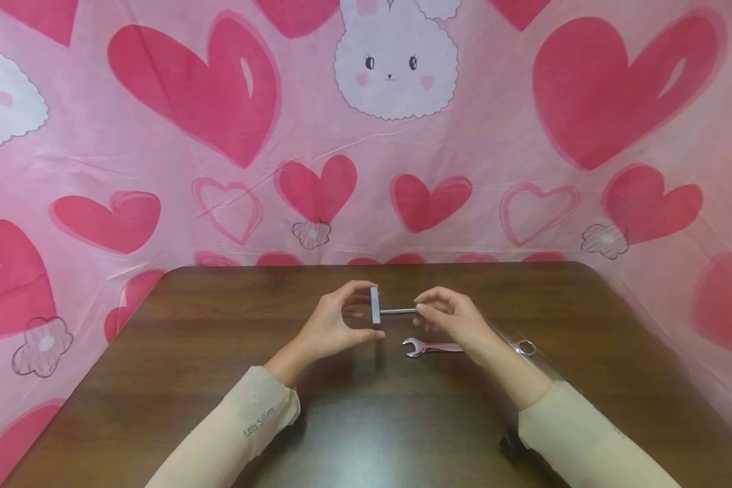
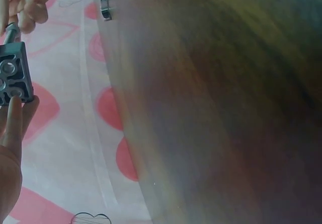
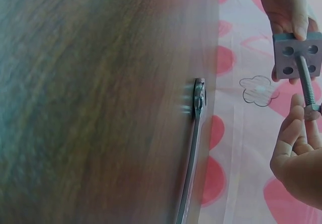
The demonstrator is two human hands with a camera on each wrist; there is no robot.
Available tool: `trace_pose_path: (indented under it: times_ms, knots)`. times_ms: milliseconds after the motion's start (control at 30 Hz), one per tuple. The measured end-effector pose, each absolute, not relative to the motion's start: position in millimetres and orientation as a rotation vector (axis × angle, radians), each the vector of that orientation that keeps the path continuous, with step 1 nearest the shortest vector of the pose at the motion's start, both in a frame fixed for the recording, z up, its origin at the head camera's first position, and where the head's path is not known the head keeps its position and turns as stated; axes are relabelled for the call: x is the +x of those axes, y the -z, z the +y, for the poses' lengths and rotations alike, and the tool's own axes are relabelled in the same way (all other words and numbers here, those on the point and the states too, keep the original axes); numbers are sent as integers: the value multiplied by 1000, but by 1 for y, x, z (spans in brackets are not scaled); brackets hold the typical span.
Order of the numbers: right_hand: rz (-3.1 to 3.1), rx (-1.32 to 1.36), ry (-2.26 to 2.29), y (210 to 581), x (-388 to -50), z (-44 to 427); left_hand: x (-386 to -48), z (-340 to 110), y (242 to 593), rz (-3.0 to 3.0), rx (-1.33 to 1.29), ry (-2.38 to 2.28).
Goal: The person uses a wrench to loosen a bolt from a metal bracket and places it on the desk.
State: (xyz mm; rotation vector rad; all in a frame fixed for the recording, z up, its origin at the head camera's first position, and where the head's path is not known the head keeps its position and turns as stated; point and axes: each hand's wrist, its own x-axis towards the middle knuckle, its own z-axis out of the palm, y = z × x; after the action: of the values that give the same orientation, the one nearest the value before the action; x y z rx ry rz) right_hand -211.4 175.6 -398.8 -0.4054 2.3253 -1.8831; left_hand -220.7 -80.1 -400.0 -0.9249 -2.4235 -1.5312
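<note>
Above the table my left hand [image 1: 332, 325] grips a square grey metal plate [image 1: 375, 305] by its edges. Holes show near the plate's corners in the right wrist view, and a threaded rod [image 3: 305, 80] stands out from its middle. My right hand [image 1: 454, 315] pinches a small metal nut [image 3: 316, 107] at the rod's free end; its fingertips partly cover it. Below the right hand, a combination wrench [image 1: 442, 347] lies on the table, its open end pointing left and its middle hidden by the forearm.
The brown wooden table [image 1: 189, 379] reaches back to a pink cloth [image 1: 232, 142] with hearts. A small black object [image 1: 511, 444] is partly hidden by the right sleeve. A clear strip [image 1: 539, 362] lies near the wrench's ring end.
</note>
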Motion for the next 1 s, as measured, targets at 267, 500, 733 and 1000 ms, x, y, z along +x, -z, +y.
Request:
trace_pose_path:
  times_ms: [267,500,733,1000]
  knots:
    - [2336,-442,1908,398,-210,174,-221,-81,399,-2415,-932,1552]
    - [2366,-515,1940,399,-209,173,-221,-82,398,-2417,-917,1556]
    - [2317,-439,1871,398,-212,175,-220,-82,401,-2406,-922,1529]
    - [2309,-444,1894,397,-213,174,-221,-82,401,-2397,-938,1527]
